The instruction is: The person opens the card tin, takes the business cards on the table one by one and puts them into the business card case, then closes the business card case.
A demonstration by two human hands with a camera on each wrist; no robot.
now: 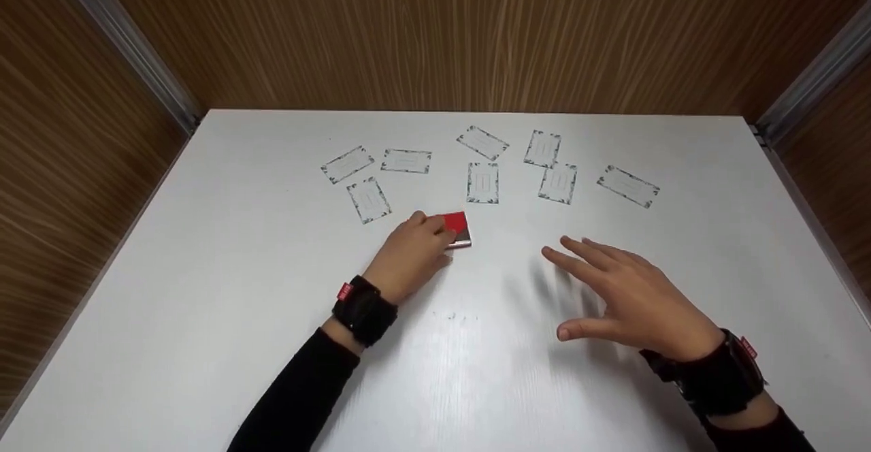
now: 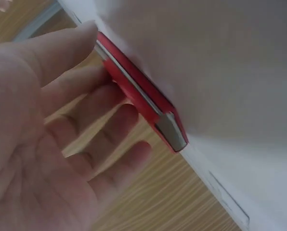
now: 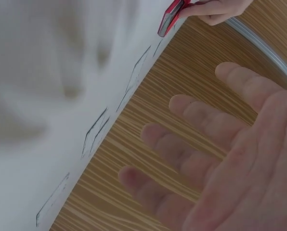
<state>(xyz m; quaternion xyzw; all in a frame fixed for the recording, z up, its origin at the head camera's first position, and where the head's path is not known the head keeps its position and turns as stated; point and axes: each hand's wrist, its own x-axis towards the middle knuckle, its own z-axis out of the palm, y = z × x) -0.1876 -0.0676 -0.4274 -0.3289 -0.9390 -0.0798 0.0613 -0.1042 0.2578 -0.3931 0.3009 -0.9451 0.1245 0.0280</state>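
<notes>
My left hand (image 1: 418,248) reaches over a small, flat red box (image 1: 456,224) on the white table and grips it, fingers across its top and thumb at the near edge. Seen from the left wrist, the red box (image 2: 141,91) has red faces with a pale grey band along its side, and the thumb and fingers (image 2: 119,91) meet at it. Part of the box is hidden under the hand. To the right, my right hand (image 1: 626,295) hovers above the table with fingers spread and nothing in it.
Several white cards with dark leafy borders lie beyond the hands, among them an upright one (image 1: 482,183), a tilted one (image 1: 369,200) at left and another (image 1: 628,186) at right. A wood-grain wall (image 1: 463,37) rises behind the white table (image 1: 238,254).
</notes>
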